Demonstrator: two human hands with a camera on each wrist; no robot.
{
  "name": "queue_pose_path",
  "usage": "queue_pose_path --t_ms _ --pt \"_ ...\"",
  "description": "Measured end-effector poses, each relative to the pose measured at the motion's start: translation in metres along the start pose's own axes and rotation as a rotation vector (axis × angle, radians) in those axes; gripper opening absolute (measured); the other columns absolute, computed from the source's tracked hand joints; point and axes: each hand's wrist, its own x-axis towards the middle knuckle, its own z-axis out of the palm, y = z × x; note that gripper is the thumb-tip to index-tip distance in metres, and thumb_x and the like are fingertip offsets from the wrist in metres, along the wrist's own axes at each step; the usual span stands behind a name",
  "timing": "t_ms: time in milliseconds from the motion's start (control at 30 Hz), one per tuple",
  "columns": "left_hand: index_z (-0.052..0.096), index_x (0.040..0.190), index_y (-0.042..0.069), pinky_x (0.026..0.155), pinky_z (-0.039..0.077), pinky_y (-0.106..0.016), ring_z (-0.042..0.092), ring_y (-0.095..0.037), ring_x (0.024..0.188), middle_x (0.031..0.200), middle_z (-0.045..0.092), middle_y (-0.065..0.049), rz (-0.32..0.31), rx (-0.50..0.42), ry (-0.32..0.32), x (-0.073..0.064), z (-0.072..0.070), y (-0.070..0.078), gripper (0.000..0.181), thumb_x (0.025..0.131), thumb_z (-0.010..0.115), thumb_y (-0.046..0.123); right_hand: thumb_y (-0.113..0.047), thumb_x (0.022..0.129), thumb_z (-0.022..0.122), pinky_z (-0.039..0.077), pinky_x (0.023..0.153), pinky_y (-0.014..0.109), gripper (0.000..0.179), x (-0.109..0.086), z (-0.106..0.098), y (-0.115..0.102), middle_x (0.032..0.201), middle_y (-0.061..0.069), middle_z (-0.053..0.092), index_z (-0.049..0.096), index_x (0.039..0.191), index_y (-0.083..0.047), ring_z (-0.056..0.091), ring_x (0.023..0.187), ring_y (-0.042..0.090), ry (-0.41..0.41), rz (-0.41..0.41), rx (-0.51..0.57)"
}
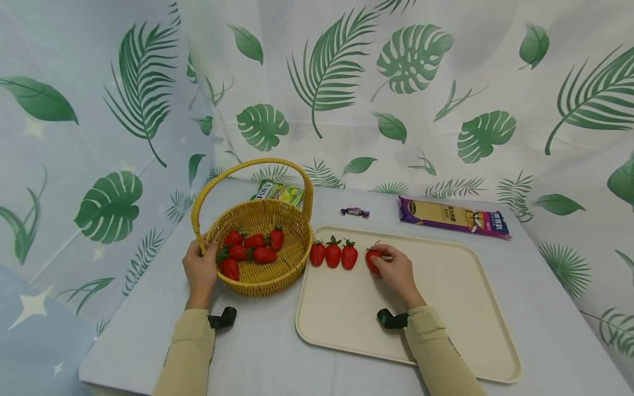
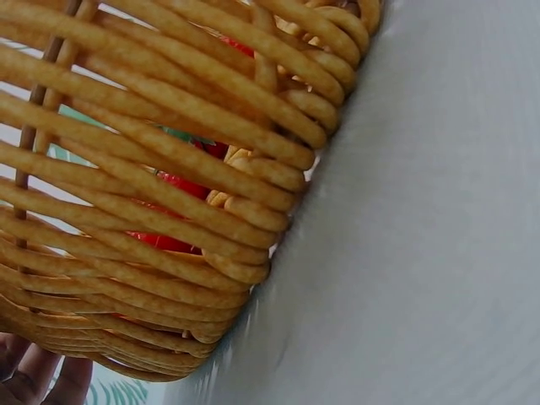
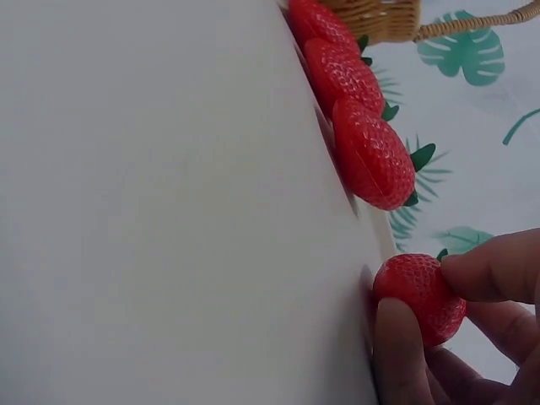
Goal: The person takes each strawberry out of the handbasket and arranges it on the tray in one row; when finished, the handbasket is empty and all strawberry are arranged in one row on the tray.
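Between the thumb and fingers of my right hand is a red strawberry, pinched low over the cream tray. Three more strawberries lie in a row on the tray, to the left of the pinched one, leaf ends pointing away from me. My left hand grips the left rim of a yellow wicker basket, near the foot of its arched handle. Inside the basket lie several strawberries. Through the weave, the left wrist view shows bits of red, and fingertips appear at its lower left corner.
Behind the basket lies a green and yellow candy bag, partly hidden by it. A small purple wrapped candy sits beyond the tray. At the back right is a long purple and yellow pasta packet. Leaf-printed cloth hangs behind the table.
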Motion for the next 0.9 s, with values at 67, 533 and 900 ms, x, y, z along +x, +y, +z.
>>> queue_pose_path --t_ms 67,533,900 --pt "0.058 0.083 -0.002 0.092 0.041 -0.036 0.058 -0.032 0.117 0.121 0.065 -0.021 0.0 0.002 0.001 -0.0001 0.0002 0.0 0.013 0.092 0.062 0.007 -0.016 0.091 0.065 0.054 0.058 0.027 0.027 -0.0007 -0.0011 0.0001 0.117 0.019 0.064 0.067 0.117 -0.008 0.065 0.089 0.024 0.018 -0.008 -0.019" --pt "0.058 0.084 -0.001 0.084 0.037 -0.02 0.059 -0.03 0.116 0.12 0.066 -0.019 -0.005 0.019 0.006 0.0008 0.0007 0.0011 0.013 0.092 0.063 0.008 -0.014 0.091 0.068 0.053 0.063 0.024 0.034 -0.0005 -0.0011 0.0016 0.123 0.021 0.062 0.064 0.123 -0.006 0.065 0.1 0.029 -0.063 -0.027 -0.003" --pt "0.057 0.083 -0.001 0.081 0.035 -0.018 0.058 -0.032 0.116 0.121 0.066 -0.02 -0.016 0.019 0.003 0.0006 0.0004 0.001 0.014 0.092 0.062 0.009 -0.012 0.09 0.068 0.054 0.066 0.025 0.037 -0.0007 0.0026 -0.0005 0.125 0.019 0.062 0.063 0.127 -0.009 0.065 0.102 0.031 -0.083 -0.035 -0.019"
